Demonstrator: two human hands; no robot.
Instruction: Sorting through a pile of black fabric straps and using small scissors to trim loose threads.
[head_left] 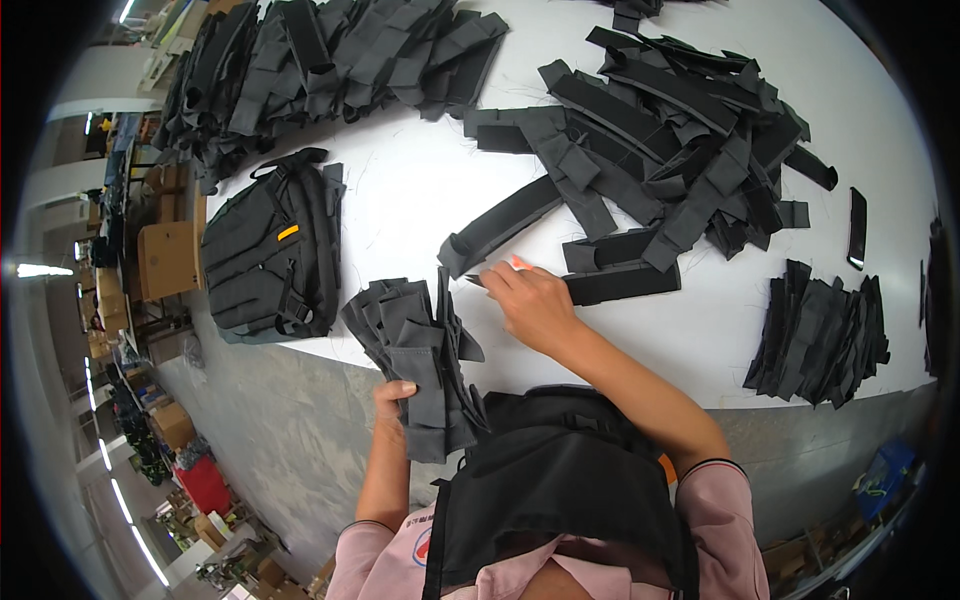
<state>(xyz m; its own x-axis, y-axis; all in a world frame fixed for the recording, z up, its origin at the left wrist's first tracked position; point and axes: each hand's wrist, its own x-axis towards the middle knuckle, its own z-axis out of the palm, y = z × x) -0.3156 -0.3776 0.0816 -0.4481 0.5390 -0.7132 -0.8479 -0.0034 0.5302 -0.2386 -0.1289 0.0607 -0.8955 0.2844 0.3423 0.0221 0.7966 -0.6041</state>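
Holding: the left hand (393, 400) grips a bundle of dark grey fabric strips (415, 345), thumb pressed across the front layer; its fingers are hidden behind the cloth.
Pinching: the right hand (532, 305) is curled in, fingertips drawn together on a small tool (520, 263) with an orange part; its exact kind is unclear.
Bundle's place: at the near edge of the bench (400, 205), between the backpack (270, 250) and the right hand; whether it touches the bench I cannot tell.
Thumb pressure: firm, even pressure should suit this grip, since the layers fan apart at the top and could slip.
Strip ends: they stand uneven, so squaring them against the bench would probably make the bundle easier to manage.
Tool point: best aimed away from the left thumb and the cloth faces.
Loose strips: one strip (630, 284) lies just beside the right wrist, another (505, 225) just beyond the hand, both near the tangled pile (690, 130); lifting each singly seems wise, as those in the pile overlap.
Off to the right: a stack of strips (820, 335) near a phone (857, 228).
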